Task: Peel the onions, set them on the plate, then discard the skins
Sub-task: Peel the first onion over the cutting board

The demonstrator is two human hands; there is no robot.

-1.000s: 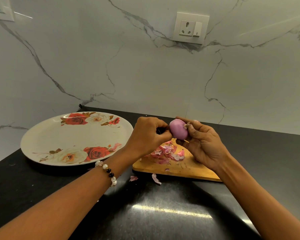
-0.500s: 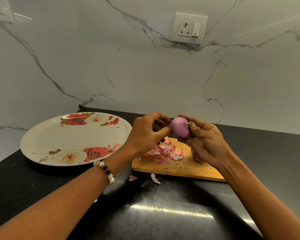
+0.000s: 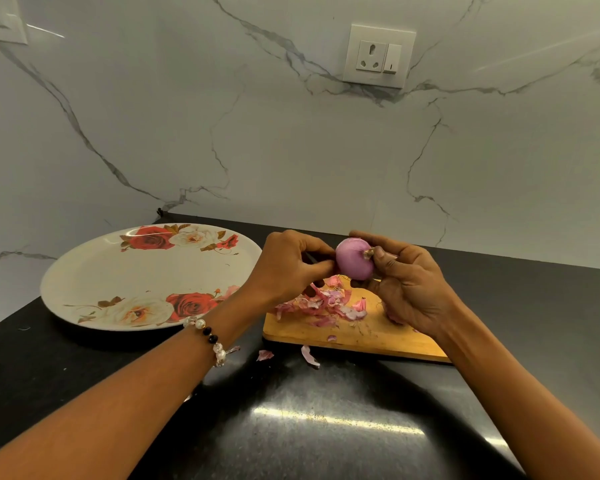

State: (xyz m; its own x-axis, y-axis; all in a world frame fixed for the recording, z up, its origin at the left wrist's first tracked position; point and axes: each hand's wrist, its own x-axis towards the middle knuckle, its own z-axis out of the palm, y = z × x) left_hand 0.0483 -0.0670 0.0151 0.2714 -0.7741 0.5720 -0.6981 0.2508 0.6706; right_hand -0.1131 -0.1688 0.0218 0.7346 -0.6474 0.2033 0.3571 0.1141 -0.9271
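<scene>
A peeled-looking purple onion (image 3: 354, 259) is held above the wooden cutting board (image 3: 361, 337). My right hand (image 3: 409, 289) grips it from the right, with the thumb by its root end. My left hand (image 3: 291, 265) has its fingers curled against the onion's left side and pinches there; what it pinches is hidden. A pile of pink onion skins (image 3: 326, 303) lies on the board under the hands. The white plate with red roses (image 3: 136, 278) sits to the left with no onion on it. Something pink shows under my right palm, mostly hidden.
Loose skin bits (image 3: 309, 355) lie on the black counter (image 3: 291, 427) in front of the board. A marble wall with a socket (image 3: 378, 57) stands behind. A bead bracelet is on the left wrist.
My left hand's fingers opened briefly half a second ago and have curled back onto the onion's left side. The onion stays between both hands over the board.
</scene>
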